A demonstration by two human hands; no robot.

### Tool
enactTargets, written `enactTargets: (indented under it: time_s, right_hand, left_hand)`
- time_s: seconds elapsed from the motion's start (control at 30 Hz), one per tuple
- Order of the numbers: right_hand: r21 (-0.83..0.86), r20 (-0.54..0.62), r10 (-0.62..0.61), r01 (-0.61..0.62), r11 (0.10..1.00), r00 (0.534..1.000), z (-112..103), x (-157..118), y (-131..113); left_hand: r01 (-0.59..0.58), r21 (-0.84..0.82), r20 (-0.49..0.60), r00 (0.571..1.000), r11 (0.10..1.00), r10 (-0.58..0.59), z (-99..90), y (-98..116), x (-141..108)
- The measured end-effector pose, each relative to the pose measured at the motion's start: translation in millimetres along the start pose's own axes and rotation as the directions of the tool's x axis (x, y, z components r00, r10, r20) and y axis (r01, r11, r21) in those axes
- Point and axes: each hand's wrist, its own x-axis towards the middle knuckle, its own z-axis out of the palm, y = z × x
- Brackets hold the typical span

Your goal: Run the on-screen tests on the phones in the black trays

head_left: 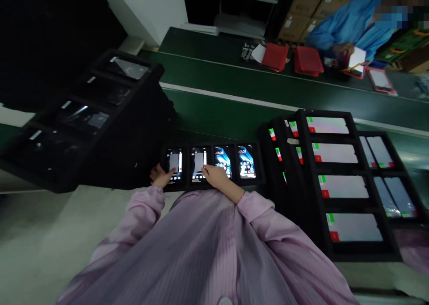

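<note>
The left hand [162, 177], thumb spread from its fingers, reaches over the first phone [174, 157] in a black tray [187, 164]; the right hand [216, 176], loosely curled, is at the second phone [198, 163]. Both grips are unclear. Beyond, red piles [275, 57] lie near a co-worker [345, 21].

A white "7:08" glows on the blue-patterned screen of one black rectangular smartphone [221, 154], and again on the matching black smartphone [247, 162] right of it. The small green-and-red paper stickers [312, 129] are too tiny to read.
</note>
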Motion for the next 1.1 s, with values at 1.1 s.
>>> enactTargets:
  time_s: [1.1]
  right_hand:
    - [0.181, -0.144, -0.061, 0.087, 0.98, 0.988, -6.5, -8.6, 24.7]
  left_hand:
    - [0.076, -0.028, -0.015, 0.997, 0.997, -0.077, 13.0, -13.9, 23.9]
